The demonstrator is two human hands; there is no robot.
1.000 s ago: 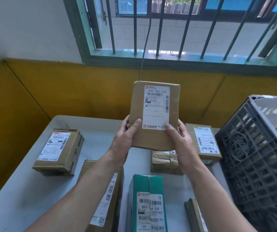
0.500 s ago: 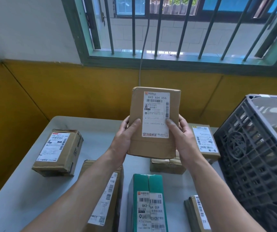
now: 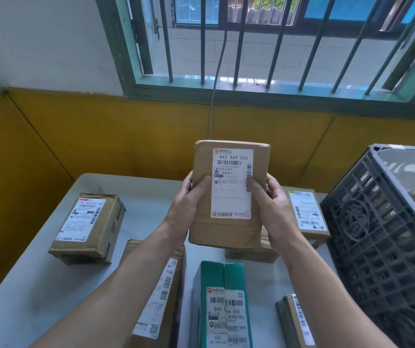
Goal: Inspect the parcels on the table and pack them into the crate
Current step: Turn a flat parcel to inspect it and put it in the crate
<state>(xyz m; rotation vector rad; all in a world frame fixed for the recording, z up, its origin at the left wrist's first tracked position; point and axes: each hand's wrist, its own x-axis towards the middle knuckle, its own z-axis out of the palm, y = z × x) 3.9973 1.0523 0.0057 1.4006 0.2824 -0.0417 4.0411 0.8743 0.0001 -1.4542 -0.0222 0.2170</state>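
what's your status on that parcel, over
The brown parcel is gripped by left hand and right hand, label facing camera. Held above the table. The crate sits right, path looks clear.

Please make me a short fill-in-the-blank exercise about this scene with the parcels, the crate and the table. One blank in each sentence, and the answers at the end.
1. The left hand and the right hand hold up a brown parcel whose label reads 843 X64 ____.
2. The grey crate stands at the person's ____ side of the table.
3. The lower wall behind the table is painted ____.

Missing words: 056; right; yellow.
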